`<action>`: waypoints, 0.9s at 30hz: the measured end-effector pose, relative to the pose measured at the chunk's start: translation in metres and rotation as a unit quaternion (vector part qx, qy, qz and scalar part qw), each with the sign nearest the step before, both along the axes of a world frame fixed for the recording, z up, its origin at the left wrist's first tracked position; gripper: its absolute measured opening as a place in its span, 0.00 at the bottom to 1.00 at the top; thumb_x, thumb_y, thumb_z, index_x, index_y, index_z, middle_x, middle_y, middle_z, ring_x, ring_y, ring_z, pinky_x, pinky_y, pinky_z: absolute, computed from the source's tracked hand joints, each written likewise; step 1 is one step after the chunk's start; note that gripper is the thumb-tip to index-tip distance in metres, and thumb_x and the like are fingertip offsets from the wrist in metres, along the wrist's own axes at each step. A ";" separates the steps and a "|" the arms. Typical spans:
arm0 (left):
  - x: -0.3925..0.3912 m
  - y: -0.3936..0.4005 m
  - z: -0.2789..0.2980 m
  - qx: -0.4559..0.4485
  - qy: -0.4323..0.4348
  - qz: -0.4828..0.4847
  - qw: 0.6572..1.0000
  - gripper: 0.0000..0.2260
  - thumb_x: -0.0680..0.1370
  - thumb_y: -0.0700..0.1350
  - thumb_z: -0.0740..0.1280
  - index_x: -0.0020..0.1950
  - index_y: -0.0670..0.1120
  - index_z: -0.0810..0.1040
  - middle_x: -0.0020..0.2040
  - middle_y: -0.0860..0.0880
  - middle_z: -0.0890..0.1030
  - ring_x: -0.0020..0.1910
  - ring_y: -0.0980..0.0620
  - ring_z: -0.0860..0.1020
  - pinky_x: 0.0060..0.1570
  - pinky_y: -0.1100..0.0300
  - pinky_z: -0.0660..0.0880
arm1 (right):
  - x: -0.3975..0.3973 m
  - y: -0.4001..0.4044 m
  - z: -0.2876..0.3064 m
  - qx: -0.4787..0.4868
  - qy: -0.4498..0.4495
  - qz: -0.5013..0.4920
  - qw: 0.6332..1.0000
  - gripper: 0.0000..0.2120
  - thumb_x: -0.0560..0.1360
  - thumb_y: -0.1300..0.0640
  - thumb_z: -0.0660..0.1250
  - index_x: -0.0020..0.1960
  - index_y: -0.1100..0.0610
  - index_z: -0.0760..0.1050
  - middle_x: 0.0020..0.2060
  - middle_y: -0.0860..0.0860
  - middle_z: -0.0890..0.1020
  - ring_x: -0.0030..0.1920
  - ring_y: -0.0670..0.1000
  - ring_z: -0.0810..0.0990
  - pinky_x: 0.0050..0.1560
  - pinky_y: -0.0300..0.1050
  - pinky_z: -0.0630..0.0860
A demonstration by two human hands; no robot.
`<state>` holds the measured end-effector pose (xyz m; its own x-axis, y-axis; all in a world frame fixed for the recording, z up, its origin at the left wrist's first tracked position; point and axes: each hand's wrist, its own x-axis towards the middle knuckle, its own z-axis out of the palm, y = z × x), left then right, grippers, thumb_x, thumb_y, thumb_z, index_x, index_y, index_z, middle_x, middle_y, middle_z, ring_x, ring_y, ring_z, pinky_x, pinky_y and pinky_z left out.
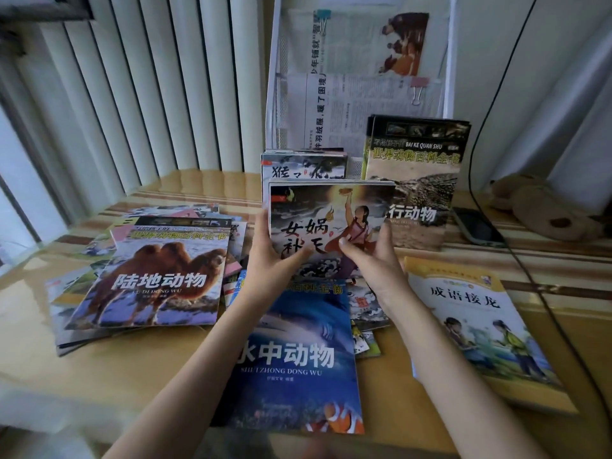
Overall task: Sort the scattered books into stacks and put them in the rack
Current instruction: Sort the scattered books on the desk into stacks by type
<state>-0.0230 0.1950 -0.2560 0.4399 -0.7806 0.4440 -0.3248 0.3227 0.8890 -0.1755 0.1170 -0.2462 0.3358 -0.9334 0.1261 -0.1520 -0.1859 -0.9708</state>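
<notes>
On the desk (390,376): blue book (298,359) "水中动物 SHUI ZHONG DONG WU" centre, camel book (159,273) "陆地动物" left, "成语接龙" book (480,326) right. Rack (361,77) behind, "BAI KE QUAN SHU" book (420,167) leaning there. Left hand (268,256) and right hand (374,256) each grip the small picture-book stack (331,220) upright, fingers curled round its edges.

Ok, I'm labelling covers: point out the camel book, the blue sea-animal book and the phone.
camel book (159,266), head view, cover centre
blue sea-animal book (294,356), head view, title area
phone (477,226), head view, screen
</notes>
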 end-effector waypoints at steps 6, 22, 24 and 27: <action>-0.005 -0.006 0.003 -0.023 -0.075 0.154 0.985 0.17 0.71 0.38 0.74 0.53 0.47 0.68 0.45 0.54 0.77 0.45 0.52 0.78 0.42 0.64 0.77 | 0.004 -0.013 -0.002 -0.136 0.094 -0.058 0.985 0.30 0.76 0.54 0.67 0.73 0.60 0.59 0.69 0.54 0.70 0.69 0.54 0.69 0.67 0.48 0.66; 0.069 -0.124 -0.018 0.110 -0.055 0.233 0.965 0.25 0.75 0.44 0.70 0.68 0.41 0.63 0.64 0.40 0.69 0.63 0.41 0.68 0.57 0.55 0.66 | 0.104 -0.105 -0.030 -0.240 0.222 -0.163 0.931 0.39 0.77 0.53 0.65 0.78 0.58 0.45 0.64 0.61 0.67 0.58 0.57 0.73 0.55 0.44 0.70; 0.069 -0.125 -0.020 0.114 -0.038 0.206 0.971 0.19 0.76 0.44 0.68 0.62 0.40 0.65 0.60 0.40 0.72 0.59 0.42 0.72 0.50 0.58 0.67 | 0.105 -0.105 -0.032 -0.252 0.232 -0.175 0.923 0.39 0.77 0.52 0.65 0.78 0.58 0.46 0.64 0.60 0.67 0.59 0.56 0.71 0.56 0.43 0.69; 0.068 -0.124 -0.020 0.100 -0.040 0.203 0.973 0.19 0.77 0.43 0.67 0.63 0.39 0.65 0.57 0.41 0.74 0.55 0.45 0.73 0.50 0.58 0.68 | 0.102 -0.099 -0.028 -0.287 0.266 -0.221 0.893 0.36 0.76 0.51 0.67 0.77 0.58 0.52 0.64 0.59 0.67 0.61 0.57 0.68 0.59 0.46 0.69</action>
